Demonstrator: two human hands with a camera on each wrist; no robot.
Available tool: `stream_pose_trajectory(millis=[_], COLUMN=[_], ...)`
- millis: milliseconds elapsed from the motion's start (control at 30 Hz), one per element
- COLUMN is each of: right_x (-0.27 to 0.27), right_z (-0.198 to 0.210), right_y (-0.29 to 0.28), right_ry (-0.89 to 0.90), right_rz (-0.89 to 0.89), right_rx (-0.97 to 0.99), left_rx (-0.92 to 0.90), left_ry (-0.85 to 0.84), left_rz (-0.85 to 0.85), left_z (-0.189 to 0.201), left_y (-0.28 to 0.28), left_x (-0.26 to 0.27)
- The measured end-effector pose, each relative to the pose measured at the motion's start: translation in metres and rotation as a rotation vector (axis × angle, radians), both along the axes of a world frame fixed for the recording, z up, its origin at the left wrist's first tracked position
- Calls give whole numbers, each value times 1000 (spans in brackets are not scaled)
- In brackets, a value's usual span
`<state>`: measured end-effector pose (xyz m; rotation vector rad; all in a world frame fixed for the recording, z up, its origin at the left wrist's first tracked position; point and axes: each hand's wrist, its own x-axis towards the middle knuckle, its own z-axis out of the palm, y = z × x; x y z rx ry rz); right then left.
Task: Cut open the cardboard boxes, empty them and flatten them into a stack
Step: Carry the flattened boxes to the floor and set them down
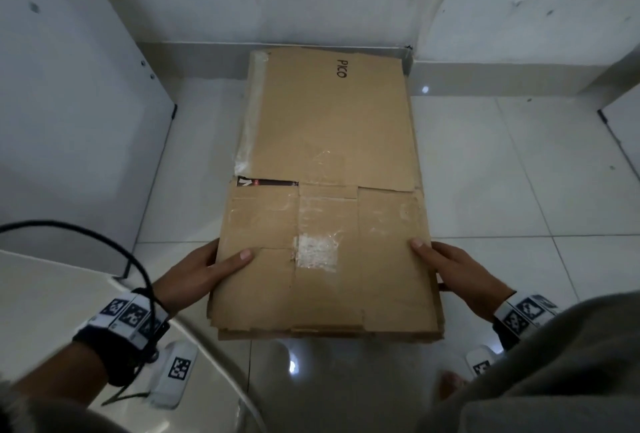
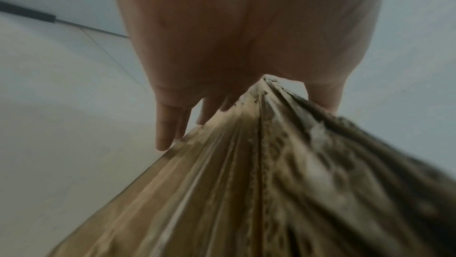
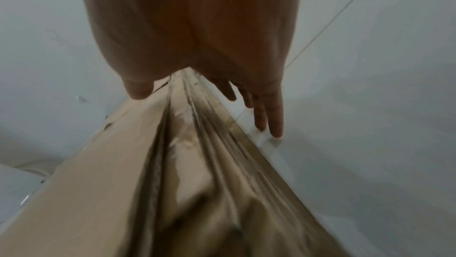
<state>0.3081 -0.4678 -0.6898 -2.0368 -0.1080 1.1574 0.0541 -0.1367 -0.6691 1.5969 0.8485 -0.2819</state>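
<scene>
A stack of flattened brown cardboard boxes (image 1: 329,155) lies lengthwise on the tiled floor, its far end against the back wall's base. The top sheet bears the word PICO and patches of clear tape. My left hand (image 1: 221,266) grips the stack's near left edge, thumb on top and fingers underneath. My right hand (image 1: 446,266) grips the near right edge the same way. In the left wrist view the layered cardboard edge (image 2: 246,193) runs between thumb and fingers (image 2: 165,124). The right wrist view shows the stack's edge (image 3: 197,183) pinched likewise, with straight fingers (image 3: 273,117) below.
White walls close in at the back and on both sides. A white curved surface (image 1: 52,311) sits at the lower left. A black cable (image 1: 114,249) loops from my left wrist. White tagged footwear (image 1: 175,375) shows near the bottom edge, on white floor tiles (image 1: 502,172).
</scene>
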Motion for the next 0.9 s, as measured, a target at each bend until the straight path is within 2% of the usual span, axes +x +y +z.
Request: stream_pose_trajectory(millis=[67, 167, 300, 367, 433, 500, 633, 767, 900], right_x=[9, 10, 12, 23, 45, 78, 158, 201, 235], right_z=[-2, 6, 9, 9, 11, 15, 26, 37, 22], right_y=[3, 19, 26, 26, 35, 55, 110, 154, 182], right_ry=[-39, 5, -38, -119, -221, -277, -277, -306, -354], right_rz=[-68, -61, 17, -8, -90, -167, -261, -127, 17], right_rx=[-10, 133, 159, 100, 54, 63, 121, 112, 12], left_rx=[15, 53, 98, 125, 166, 178, 202, 185, 205], left_ry=[-43, -124, -92, -52, -20, -59, -105, -3, 33], left_rz=[33, -1, -93, -51, 89, 208, 216, 124, 101], left_z=[1, 1, 6, 11, 20, 31, 50, 47, 36], left_y=[6, 5, 3, 13, 30, 46, 84, 120, 136], left_x=[5, 19, 32, 38, 54, 81, 147, 199, 238])
